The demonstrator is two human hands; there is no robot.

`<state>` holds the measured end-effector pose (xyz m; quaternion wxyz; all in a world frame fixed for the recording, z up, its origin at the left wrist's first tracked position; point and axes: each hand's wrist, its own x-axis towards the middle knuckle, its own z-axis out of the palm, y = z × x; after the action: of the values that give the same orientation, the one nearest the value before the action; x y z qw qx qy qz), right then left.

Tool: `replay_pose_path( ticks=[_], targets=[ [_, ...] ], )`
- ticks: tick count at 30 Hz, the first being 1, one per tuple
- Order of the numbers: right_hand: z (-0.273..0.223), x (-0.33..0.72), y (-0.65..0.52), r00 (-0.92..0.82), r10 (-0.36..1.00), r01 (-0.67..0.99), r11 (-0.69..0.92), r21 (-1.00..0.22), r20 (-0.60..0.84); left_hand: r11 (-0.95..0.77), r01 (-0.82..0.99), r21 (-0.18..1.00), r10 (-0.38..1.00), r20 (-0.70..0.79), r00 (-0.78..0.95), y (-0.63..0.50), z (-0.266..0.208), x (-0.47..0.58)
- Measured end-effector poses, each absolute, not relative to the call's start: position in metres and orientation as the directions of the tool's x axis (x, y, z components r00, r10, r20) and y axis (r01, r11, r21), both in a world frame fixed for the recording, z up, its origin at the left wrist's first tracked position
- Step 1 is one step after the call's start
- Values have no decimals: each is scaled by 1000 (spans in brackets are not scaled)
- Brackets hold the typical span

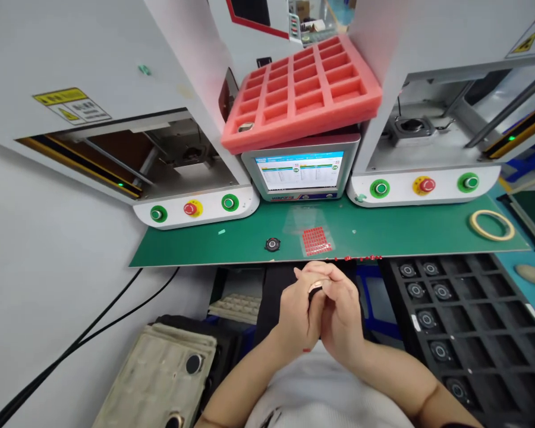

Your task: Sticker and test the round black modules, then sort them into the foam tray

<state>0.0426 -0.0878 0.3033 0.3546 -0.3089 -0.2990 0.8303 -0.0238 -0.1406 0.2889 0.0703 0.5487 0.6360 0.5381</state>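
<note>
My left hand (299,309) and my right hand (342,303) are closed together in front of my body, just below the green mat's front edge. Between their fingers is a small watch case (315,291). Only a dark curved part and a bit of shiny rim show; fingers cover the rest. Beyond the hands, on the green mat (196,244), lies a black round watch case (273,244) with its sensor side up. To its right is a sheet of small red stickers (317,241). A red piece (307,351) is at my left wrist.
Two press machines with green and red buttons flank a monitor (301,172), topped by a pink foam tray (294,113). At right are a black compartment tray (470,333) with several watch cases and a tape roll (491,226). Beige trays (151,374) stand lower left.
</note>
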Motion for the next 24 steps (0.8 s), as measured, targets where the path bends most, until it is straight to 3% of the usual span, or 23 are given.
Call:
replay_pose_path(
  ticks=[5,13,24],
  targets=[
    [297,30,-86,-445,845,-471,-502,-726,-296,-188,744,641,764,572,-299,-132,283,-33],
    [299,26,-91,-441,861,-503,-469,-726,-251,-265,647,715,787,548,-284,-133,285,-48],
    [294,16,-97,-348,876,-501,-475,-723,-334,-297,673,677,775,583,-244,-136,273,-52]
  ],
)
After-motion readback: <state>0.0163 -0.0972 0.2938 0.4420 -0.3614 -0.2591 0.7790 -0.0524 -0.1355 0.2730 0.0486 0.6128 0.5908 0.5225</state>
